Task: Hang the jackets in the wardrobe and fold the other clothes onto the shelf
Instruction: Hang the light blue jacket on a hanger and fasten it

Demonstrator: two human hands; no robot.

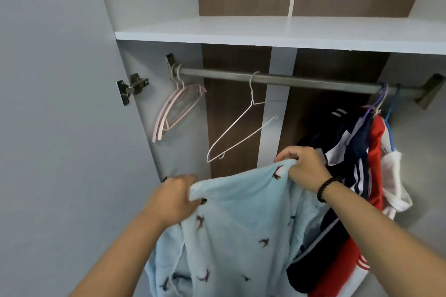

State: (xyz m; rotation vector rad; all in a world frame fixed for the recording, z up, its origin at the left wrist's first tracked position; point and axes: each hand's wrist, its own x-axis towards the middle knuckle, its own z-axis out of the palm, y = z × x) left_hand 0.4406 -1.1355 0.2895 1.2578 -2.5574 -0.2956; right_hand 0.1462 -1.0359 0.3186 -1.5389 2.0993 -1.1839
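Both hands, the left hand [175, 196] and the right hand [301, 167], grip the top edge of a light blue bird-print garment [231, 224], held apart. Behind it an empty white wire hanger [237, 128] hangs on the wardrobe rail [277, 78], near the hung jackets [357, 152].

A shelf [241, 31] runs above the rail [277, 79]. On the rail hang two hangers [169, 113] at the far left, a wire hanger [241, 125] near the middle, and jackets [362, 152] at the right. In front, below the rail, the left hand [173, 198] and right hand [304, 164] hold a garment [241, 224].
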